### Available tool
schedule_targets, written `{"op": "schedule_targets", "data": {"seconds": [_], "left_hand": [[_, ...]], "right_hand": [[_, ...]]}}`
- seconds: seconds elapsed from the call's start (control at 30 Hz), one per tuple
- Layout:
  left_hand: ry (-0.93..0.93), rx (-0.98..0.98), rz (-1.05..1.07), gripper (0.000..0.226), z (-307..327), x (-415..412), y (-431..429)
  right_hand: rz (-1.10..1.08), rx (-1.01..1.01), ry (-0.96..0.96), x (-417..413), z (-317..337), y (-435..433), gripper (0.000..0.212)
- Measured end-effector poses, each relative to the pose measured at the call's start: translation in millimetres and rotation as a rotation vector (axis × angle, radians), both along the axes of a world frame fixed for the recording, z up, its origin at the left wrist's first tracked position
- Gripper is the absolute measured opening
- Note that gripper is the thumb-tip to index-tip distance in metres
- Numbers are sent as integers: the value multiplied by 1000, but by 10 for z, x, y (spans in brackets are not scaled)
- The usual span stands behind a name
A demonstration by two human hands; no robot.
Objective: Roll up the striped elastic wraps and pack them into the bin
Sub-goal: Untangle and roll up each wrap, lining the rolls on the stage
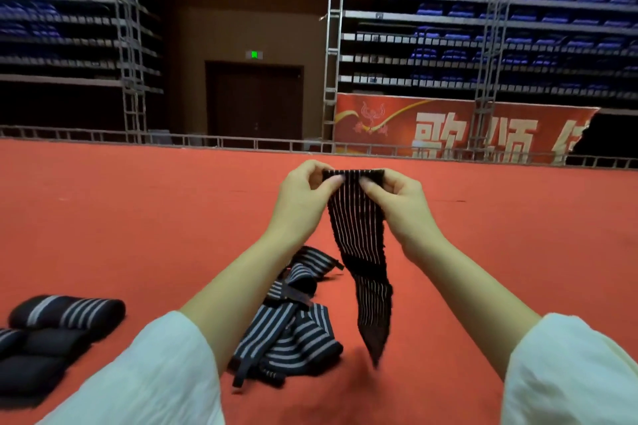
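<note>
1. Striped elastic wrap hangs in the air between both hands, above the red floor. Its top edge is held level, and the rest drops as a long narrow strip that twists and tapers to a point.
2. At the top-left corner the left hand pinches the fabric, with the thumb on the near face and the fingers curled behind the edge.
3. At the top-right corner the right hand pinches it the same way. The two thumbs lie near each other on the band.
4. Its fabric is a dark ribbed knit with thin pale stripes running lengthwise, and a plain dark patch crosses it about midway down.
5. Below the hands, loose wraps lie crumpled in a heap on the floor. They show broader grey stripes, and a thin dark strap trails out.
6. Near the lower left edge, rolled wraps rest side by side and touching, as thick soft cylinders.
7. Loose white sleeves cover both arms from above the forearms.
</note>
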State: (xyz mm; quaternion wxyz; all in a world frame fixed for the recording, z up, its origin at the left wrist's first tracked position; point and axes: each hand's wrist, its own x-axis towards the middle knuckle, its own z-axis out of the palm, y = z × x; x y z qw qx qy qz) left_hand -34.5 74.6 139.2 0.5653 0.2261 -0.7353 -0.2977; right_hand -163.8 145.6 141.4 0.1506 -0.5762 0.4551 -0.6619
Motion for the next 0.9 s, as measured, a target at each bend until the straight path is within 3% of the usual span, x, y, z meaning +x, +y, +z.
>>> {"op": "schedule_targets", "data": {"seconds": [0.2,0.4,0.67,0.9], "left_hand": [[81,-104,88,14,489,661,394],[84,-126,215,10,479,1487,613],[-58,138,307,10,-352,2369,442],[-140,427,410,3,-1363,2597,-309]], "right_hand": [[153,-35,46,565,533,372,16],[345,3,-20,1279,502,379,17],[492,298,-139,2106,-459,-154,13],[430,652,-160,2262,-1352,-843,9]]}}
